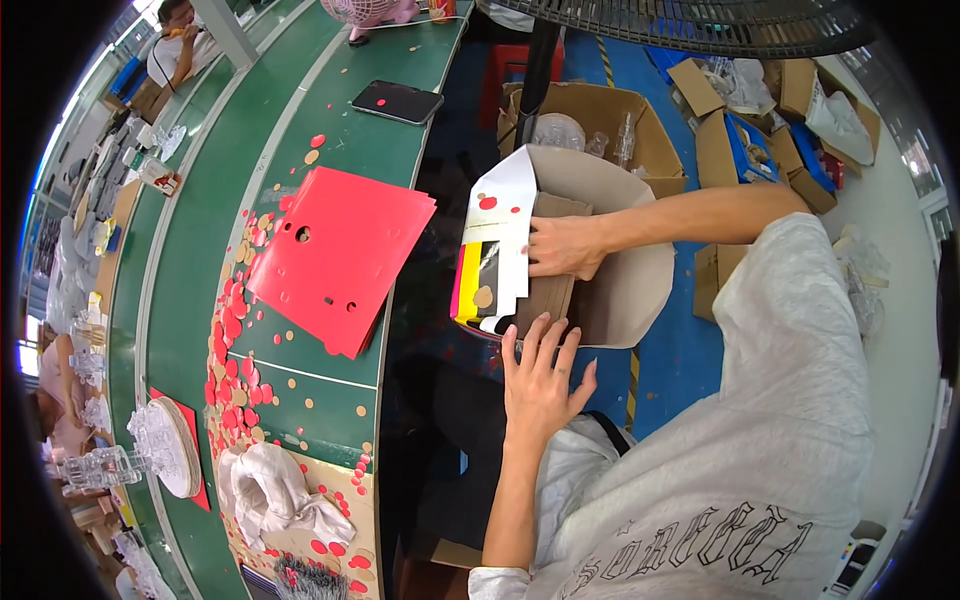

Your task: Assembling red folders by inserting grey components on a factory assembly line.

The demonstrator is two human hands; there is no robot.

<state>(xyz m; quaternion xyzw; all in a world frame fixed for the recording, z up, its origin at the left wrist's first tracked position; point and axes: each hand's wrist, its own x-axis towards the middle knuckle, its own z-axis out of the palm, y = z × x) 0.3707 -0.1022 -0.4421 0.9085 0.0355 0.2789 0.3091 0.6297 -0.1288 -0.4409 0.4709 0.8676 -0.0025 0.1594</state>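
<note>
My two hands are apart, both at an open-topped carton (640,265) that sits in front of me, just beyond the edge of the green surface (265,120). My right hand (568,247) reaches in over brown cardboard (550,297) inside the carton, its fingers curled at the edge of a white flap (502,200). The fingertips are hard to make out there, so I cannot tell whether they pinch the flap, the cardboard or nothing. My left hand (538,376) has its fingers spread, the tips at the carton's near edge; whether they press on it I cannot tell. The carton's bottom is mostly hidden from me by my right hand and the cardboard.

On the surface, holed red sheets (340,255) overlap, so I cannot count them, and red and tan discs (230,325) are scattered beside them, some perhaps covered. A black phone (397,102) lies farther up. A crumpled white cloth (305,515) covers part of a tan board (350,470). Below it, a grey bristly thing (310,578) is cut off by the lower rim, as a pink figure (365,12) and a black fan guard (700,25) are at the top. Across the way, a person (185,50) is partly hidden behind a post (224,32).
</note>
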